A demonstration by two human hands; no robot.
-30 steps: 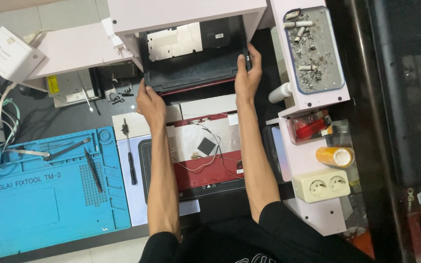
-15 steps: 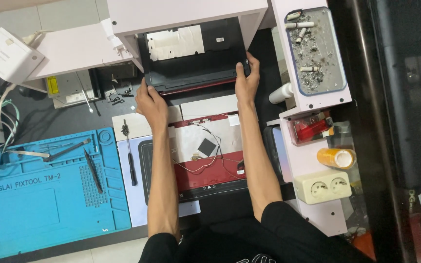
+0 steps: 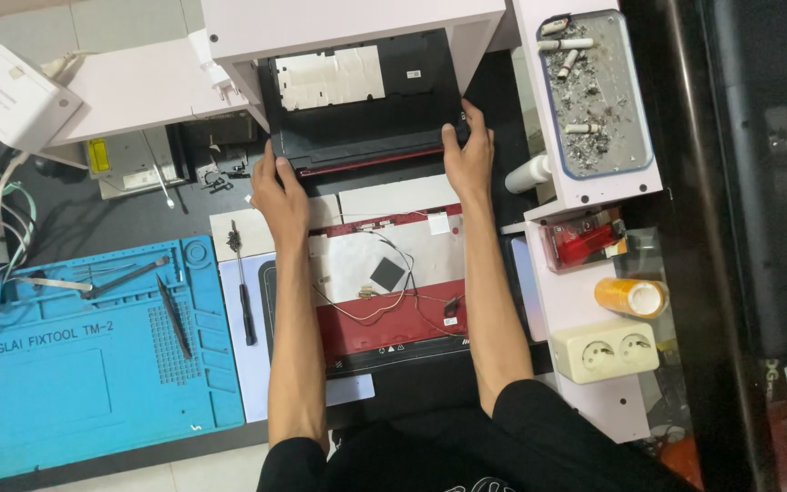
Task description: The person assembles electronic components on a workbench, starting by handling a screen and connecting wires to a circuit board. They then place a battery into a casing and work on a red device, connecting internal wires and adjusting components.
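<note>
Two hands grip a black laptop base (image 3: 362, 118) on a cluttered dark workbench (image 3: 93, 219).

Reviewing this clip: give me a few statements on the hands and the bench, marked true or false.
1. Both hands grip the black laptop base, left hand at its left end, right hand at its right. True.
2. The blue silicone work mat lies to the person's right. False: it lies to their left.
3. A black screwdriver lies beside the mat. True.
4. The red laptop lid is in the right hand. False: it lies on the bench between the forearms.
</note>
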